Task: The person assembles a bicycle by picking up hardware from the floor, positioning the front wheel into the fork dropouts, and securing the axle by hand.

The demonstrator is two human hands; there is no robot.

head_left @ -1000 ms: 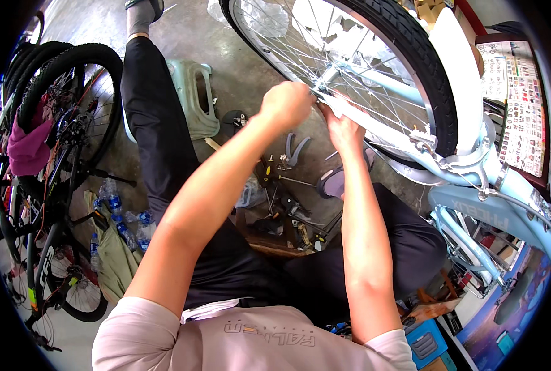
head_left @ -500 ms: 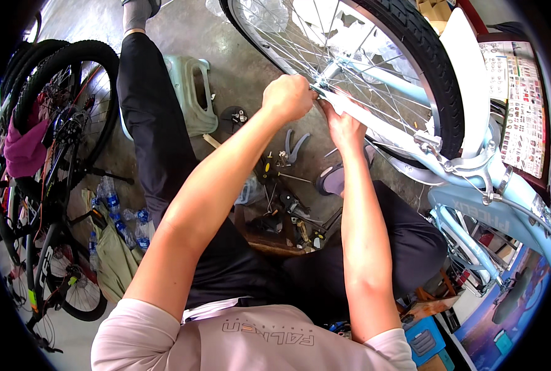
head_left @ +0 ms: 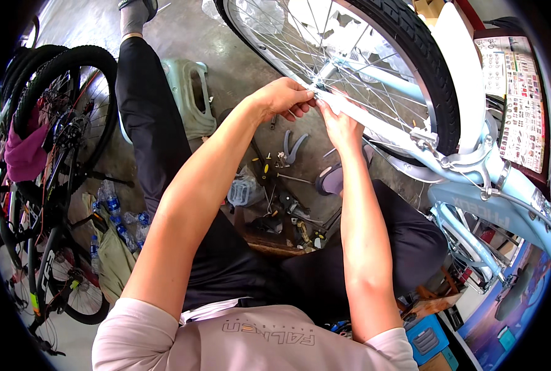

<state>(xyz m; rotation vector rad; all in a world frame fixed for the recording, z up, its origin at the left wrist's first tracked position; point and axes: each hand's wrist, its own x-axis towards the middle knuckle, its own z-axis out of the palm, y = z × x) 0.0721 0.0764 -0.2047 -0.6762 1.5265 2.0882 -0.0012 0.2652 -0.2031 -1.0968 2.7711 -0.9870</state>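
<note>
My left hand (head_left: 283,99) is at the end of a bicycle's fork leg, beside the wheel hub (head_left: 326,74). Its thumb and forefinger pinch together there on something too small to make out; the other fingers curl loosely below. Close by, my right hand (head_left: 343,127) holds the pale fork leg (head_left: 374,122), thumb on the near side and its other fingers mostly hidden behind. The spoked wheel has a black tyre (head_left: 439,74) and stands up in the light blue bicycle's fork, under a white mudguard (head_left: 461,55).
Pliers with grey-blue handles (head_left: 296,147) and several other tools lie on the floor between my legs. A pale green plastic stool (head_left: 192,117) stands beyond my left leg. Other bicycles (head_left: 59,136) crowd the left side, with water bottles (head_left: 109,198) nearby. A blue box (head_left: 425,340) sits lower right.
My left hand has loosened from a fist into a thumb-and-finger pinch and shifted slightly left. My right hand has stayed at the fork leg, moving only a little.
</note>
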